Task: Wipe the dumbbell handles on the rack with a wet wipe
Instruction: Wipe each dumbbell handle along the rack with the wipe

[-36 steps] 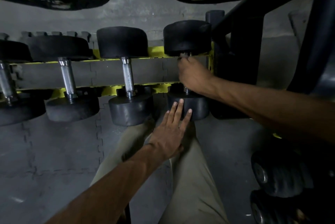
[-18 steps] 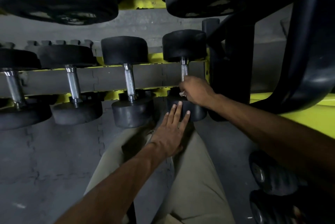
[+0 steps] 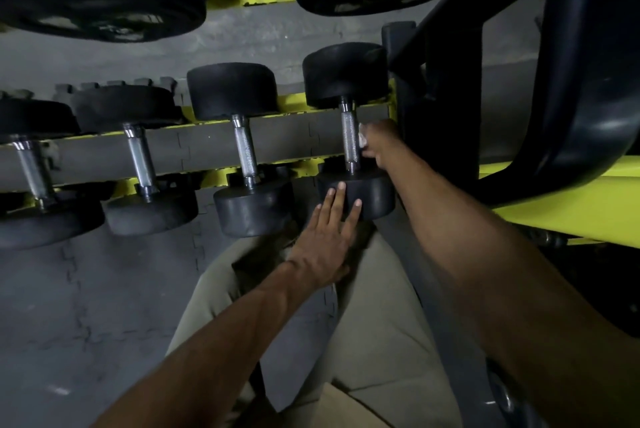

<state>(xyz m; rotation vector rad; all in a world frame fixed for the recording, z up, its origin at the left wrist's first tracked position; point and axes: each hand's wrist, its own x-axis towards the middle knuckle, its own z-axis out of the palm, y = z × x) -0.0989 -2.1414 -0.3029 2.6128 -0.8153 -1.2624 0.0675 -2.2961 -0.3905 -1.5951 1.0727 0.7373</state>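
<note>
Rack: yellow rack (image 3: 568, 206) holds a row of dumbbells, with big black weights on the shelf above.
Dumbbell: last dumbbell (image 3: 349, 137) sits at the right end of the rack, right next to the black post (image 3: 450, 109).
Handle: its shiny metal bar stands between two black round ends.
Right hand: right hand (image 3: 379, 147) is just beside the bar on its right side — its grip is closed on a small white wet wipe (image 3: 362, 138).
Left hand: left hand (image 3: 325, 240) lies flat, fingers straight and a bit apart, fingertips pressing the near black end.
Legs: tan trousers (image 3: 374, 323) show below — over grey floor mats (image 3: 86, 306).
</note>
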